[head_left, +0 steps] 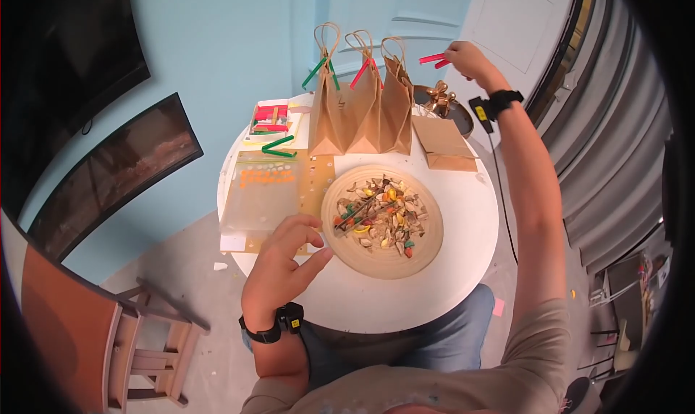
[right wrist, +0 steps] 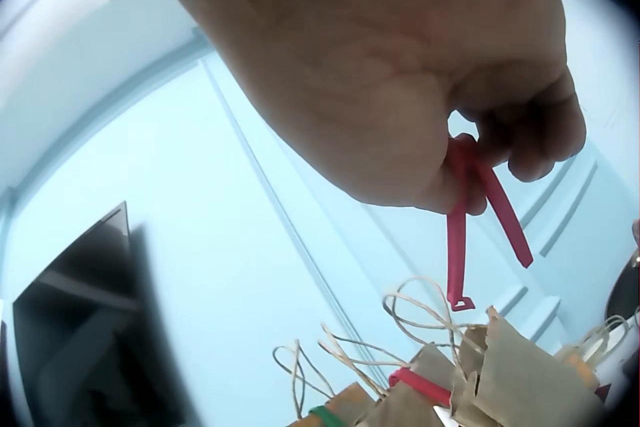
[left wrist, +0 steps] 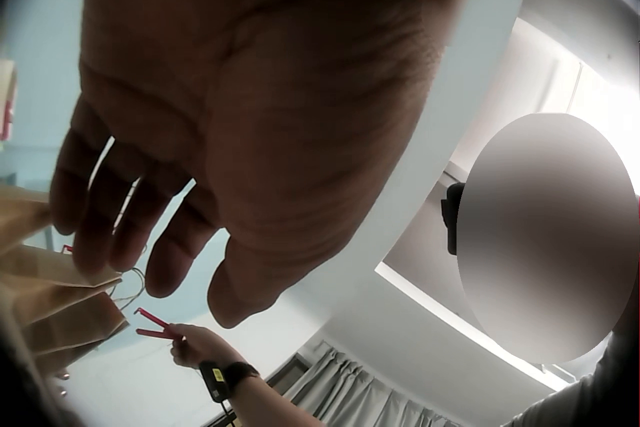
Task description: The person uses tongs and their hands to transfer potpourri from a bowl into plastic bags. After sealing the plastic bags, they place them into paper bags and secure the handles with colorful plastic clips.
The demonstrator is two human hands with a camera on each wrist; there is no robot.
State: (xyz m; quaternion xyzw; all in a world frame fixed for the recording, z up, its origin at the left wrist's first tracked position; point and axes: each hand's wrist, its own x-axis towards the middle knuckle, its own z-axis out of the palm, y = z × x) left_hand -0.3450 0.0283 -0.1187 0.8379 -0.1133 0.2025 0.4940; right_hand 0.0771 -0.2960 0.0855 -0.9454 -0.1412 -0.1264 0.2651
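My right hand (head_left: pixel 470 61) pinches a red clip (head_left: pixel 434 58) between thumb and fingers, raised to the right of the paper bags' handles. The clip's two arms (right wrist: pixel 457 247) spread apart below the fingertips in the right wrist view. Three brown paper bags (head_left: pixel 365 117) stand in a row; a green clip (head_left: pixel 316 74) sits on the left one and a red clip (head_left: pixel 372 68) on the middle one. My left hand (head_left: pixel 282 265) hovers by the left rim of the round woven tray (head_left: pixel 433 251), fingers relaxed and holding nothing.
Dried petals and colourful pieces (head_left: pixel 391 218) lie on the tray. At the table's left are a clear pouch (head_left: pixel 260 197), a green clip (head_left: pixel 278 148) and a box of clips (head_left: pixel 269 119). A flat paper bag (head_left: pixel 445 140) and a golden ornament (head_left: pixel 439 95) are at the right.
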